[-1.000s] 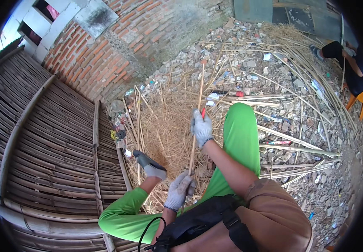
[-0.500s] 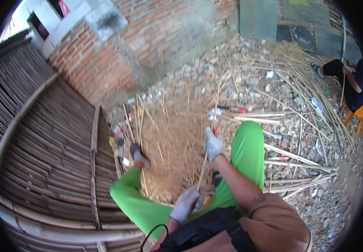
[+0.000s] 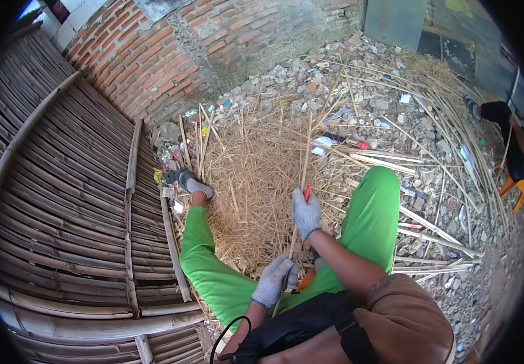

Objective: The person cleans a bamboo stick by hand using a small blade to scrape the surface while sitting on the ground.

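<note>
A long, thin bamboo strip (image 3: pixel 306 148) runs from between my knees outward over the ground. My left hand (image 3: pixel 274 279), in a whitish knit glove, is closed around its near part, close to my lap. Farther up, my gloved right hand (image 3: pixel 306 212) is closed on the strip too. A red handle-like piece (image 3: pixel 307 193) pokes out of the right hand's grip; the rest of it is hidden. Under the strip lies a wide pile of straw-coloured bamboo shavings (image 3: pixel 250 188) between my green-trousered legs.
A bamboo-slat structure (image 3: pixel 74 200) stands close on the left, a brick wall (image 3: pixel 147 67) ahead. Cut bamboo strips (image 3: pixel 438 227) lie over rubble and litter (image 3: pixel 389 109) on the right. A seated person (image 3: pixel 517 133) on an orange chair (image 3: pixel 513 185) is at the far right.
My view has shifted, so the ground and wall sit differently in it. Both hands keep hold of the bamboo strip, and its near end now shows below my left hand.
</note>
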A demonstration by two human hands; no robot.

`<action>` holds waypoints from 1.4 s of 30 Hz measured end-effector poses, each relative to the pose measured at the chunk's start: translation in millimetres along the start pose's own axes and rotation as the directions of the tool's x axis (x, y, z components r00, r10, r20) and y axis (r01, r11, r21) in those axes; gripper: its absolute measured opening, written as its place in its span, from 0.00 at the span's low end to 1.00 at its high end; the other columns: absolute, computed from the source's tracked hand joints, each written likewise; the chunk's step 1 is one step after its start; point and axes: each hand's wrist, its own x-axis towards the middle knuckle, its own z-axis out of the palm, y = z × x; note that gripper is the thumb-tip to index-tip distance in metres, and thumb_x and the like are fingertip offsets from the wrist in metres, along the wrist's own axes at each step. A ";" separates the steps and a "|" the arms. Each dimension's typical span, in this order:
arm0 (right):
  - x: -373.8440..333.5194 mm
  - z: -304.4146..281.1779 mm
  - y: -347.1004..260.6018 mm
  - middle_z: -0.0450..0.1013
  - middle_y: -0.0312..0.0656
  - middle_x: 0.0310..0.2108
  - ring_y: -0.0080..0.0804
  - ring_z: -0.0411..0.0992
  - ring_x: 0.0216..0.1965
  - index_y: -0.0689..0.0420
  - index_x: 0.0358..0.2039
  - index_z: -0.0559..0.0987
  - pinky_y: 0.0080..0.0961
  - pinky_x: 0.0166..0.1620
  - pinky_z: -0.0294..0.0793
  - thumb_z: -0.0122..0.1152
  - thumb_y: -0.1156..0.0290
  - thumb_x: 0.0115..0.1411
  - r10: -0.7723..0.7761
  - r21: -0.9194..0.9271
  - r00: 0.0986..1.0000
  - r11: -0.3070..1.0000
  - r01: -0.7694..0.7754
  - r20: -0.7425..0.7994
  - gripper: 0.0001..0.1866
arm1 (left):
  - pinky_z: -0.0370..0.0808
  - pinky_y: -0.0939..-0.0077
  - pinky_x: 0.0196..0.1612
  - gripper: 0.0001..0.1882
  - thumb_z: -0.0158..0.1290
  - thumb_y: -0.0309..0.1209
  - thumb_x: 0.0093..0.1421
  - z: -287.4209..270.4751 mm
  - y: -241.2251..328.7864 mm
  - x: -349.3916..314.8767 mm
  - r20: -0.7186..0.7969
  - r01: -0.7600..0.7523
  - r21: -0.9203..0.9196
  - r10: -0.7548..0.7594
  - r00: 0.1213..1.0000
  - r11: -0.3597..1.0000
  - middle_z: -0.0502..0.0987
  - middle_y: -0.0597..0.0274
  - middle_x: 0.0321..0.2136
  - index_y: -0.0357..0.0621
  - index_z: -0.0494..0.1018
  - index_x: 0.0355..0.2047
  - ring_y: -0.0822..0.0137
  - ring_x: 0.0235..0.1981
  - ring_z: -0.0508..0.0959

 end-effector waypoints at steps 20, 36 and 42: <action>-70.3 32.7 -73.7 0.64 0.28 0.19 0.21 0.65 0.16 0.55 0.64 0.77 0.26 0.18 0.66 0.59 0.51 0.79 0.000 0.023 0.923 1.000 -0.010 0.384 0.24 | 0.69 0.82 0.25 0.18 0.54 0.43 0.80 -21.0 11.5 -35.1 0.069 -0.176 -0.113 0.184 0.980 0.978 0.77 0.71 0.29 0.39 0.79 0.53 0.80 0.22 0.72; -161.1 81.5 -207.6 0.74 0.30 0.23 0.16 0.69 0.17 0.59 0.55 0.80 0.16 0.17 0.64 0.56 0.55 0.81 -0.246 -0.223 0.827 0.889 0.400 0.505 0.18 | 0.70 0.80 0.28 0.18 0.52 0.39 0.81 -43.0 33.9 -127.9 0.179 -0.299 0.029 0.290 0.940 0.954 0.76 0.70 0.29 0.37 0.78 0.59 0.78 0.24 0.72; -178.6 84.5 -164.7 0.75 0.31 0.25 0.15 0.68 0.18 0.59 0.49 0.81 0.18 0.21 0.66 0.59 0.54 0.80 -0.072 -0.347 0.803 0.876 0.334 0.591 0.19 | 0.71 0.80 0.28 0.18 0.51 0.36 0.81 -33.5 48.4 -127.9 0.060 -0.304 -0.020 0.304 0.951 0.953 0.78 0.66 0.30 0.34 0.77 0.60 0.77 0.24 0.73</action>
